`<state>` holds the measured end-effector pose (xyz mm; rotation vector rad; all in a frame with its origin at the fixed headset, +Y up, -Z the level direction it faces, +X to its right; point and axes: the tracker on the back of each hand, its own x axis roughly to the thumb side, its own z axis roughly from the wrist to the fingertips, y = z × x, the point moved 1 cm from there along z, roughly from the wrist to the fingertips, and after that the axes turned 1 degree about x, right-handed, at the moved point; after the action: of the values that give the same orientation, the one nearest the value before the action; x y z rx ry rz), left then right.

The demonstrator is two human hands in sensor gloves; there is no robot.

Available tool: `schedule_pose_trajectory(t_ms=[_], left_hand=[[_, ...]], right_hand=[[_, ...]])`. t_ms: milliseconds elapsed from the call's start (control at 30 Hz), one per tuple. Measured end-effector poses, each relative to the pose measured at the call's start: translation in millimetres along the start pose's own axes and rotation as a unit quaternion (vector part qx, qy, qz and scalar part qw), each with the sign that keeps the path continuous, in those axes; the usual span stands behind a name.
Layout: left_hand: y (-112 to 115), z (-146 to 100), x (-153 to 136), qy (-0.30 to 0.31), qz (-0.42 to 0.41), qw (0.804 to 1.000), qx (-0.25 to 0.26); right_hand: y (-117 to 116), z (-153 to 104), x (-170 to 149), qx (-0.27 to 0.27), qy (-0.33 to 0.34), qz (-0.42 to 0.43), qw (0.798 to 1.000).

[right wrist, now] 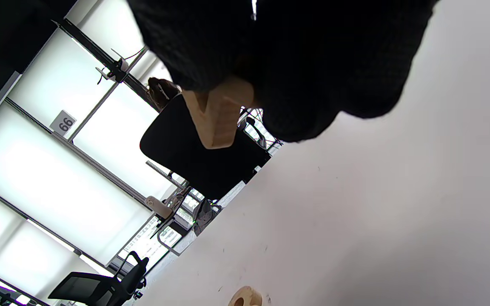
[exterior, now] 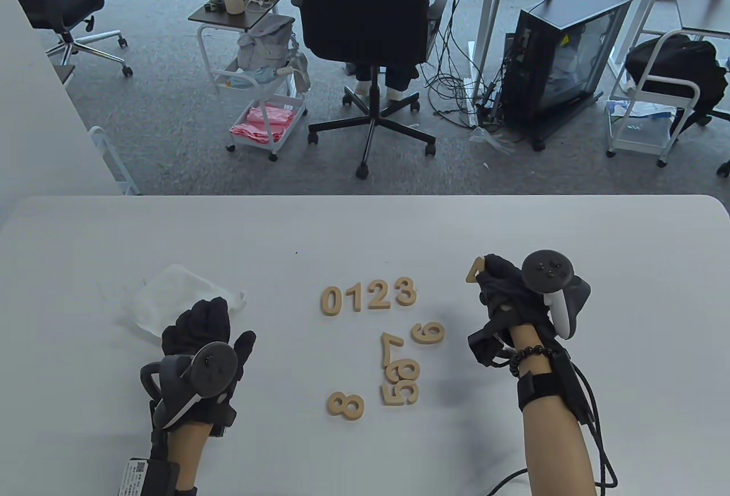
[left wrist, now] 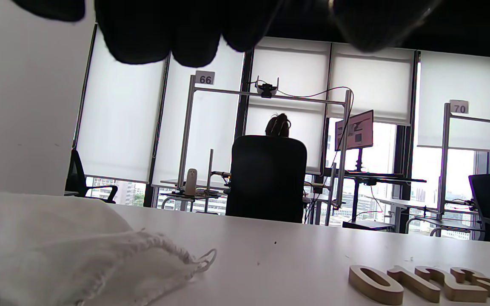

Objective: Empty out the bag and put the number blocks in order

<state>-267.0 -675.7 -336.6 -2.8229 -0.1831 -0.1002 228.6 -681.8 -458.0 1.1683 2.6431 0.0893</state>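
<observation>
Right hand: the right hand (exterior: 507,291) is up off the table (exterior: 627,268), on the right side. Its fingers (right wrist: 211,46) are curled in and pinch a wooden number block (exterior: 475,271). Only a pointy corner of that held block sticks out, so I cannot tell which number it is. In the right wrist view the block (right wrist: 217,114) pokes down from between the black fingers.

Left hand: the left hand (exterior: 202,342) lies low on the left side of the table. Its fingers (exterior: 205,313) rest on the near edge of the white bag (exterior: 171,291). It is not holding anything, and I cannot tell if the fingers are spread or bent.

Bag: the white cloth bag (left wrist: 58,246) lies flat and floppy on the table. Its string end points toward the numbers.

Row of numbers: the 0 (exterior: 331,300), the 1 (exterior: 356,297), the 2 (exterior: 378,295) and the 3 (exterior: 405,291) sit side by side in a line in the middle of the table.

Loose numbers: nearer the person, below the row, the 6 (exterior: 428,333) lies on its side, just right of the 7 (exterior: 390,349). The 7 touches a little pile with the 5 (exterior: 394,393) and one more round block (exterior: 408,372) on top of each other. The 8 (exterior: 345,406) lies by itself, a bit left of the pile.
</observation>
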Motion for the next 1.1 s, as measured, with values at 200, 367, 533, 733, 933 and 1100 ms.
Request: schedule_pose_trajectory(t_ms=[200,367,533,733,933,1100], left_hand=[[-1,0,-1,-0.003,0.001,1.000,0.000],[0,1,-1,-0.004,-0.001,1.000,-0.001],[0,1,-1,-0.005,0.000,1.000,-0.005],[0,2,-2,-0.007,0.000,1.000,-0.008],[0,3,-1,-0.007,0.001,1.000,-0.008],[0,3,-2,-0.008,0.002,1.000,-0.009]], right_hand=[[-25,22,7,0.014,-0.022,-0.049,0.998],[-52,35,10,0.018,-0.050,-0.081,0.995],[-71,45,13,0.025,-0.085,-0.094,0.992],[-93,53,19,0.042,-0.086,-0.140,0.985],[-106,56,17,0.053,-0.091,-0.163,0.981],[-110,60,13,0.056,-0.102,-0.178,0.977]])
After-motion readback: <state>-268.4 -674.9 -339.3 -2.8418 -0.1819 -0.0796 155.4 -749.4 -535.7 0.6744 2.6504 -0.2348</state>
